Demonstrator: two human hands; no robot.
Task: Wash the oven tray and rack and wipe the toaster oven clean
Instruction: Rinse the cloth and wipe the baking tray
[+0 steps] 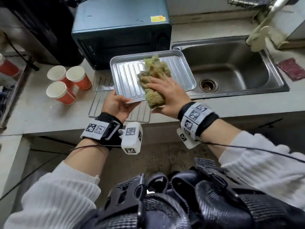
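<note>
The ribbed steel oven tray (128, 75) is held tilted in front of the toaster oven (122, 30), a crumpled green-yellow cloth (153, 75) pressed on it. The wire rack (102, 103) lies flat before the oven, partly under the tray. The dark blue-green oven stands left of the sink.

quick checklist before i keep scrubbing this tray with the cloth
1. Left hand grip on the ridged silver metal tray: ok, holding its near corner.
2. Right hand on the crumpled green cloth: ok, pressed onto the tray.
3. Tray over the steel sink: not ok, only its right end overhangs.
4. Wire oven rack clear: ok, flat on the counter beneath.
5. Three orange paper cups clear: ok, off left.
6. Water running: cannot tell.
</note>
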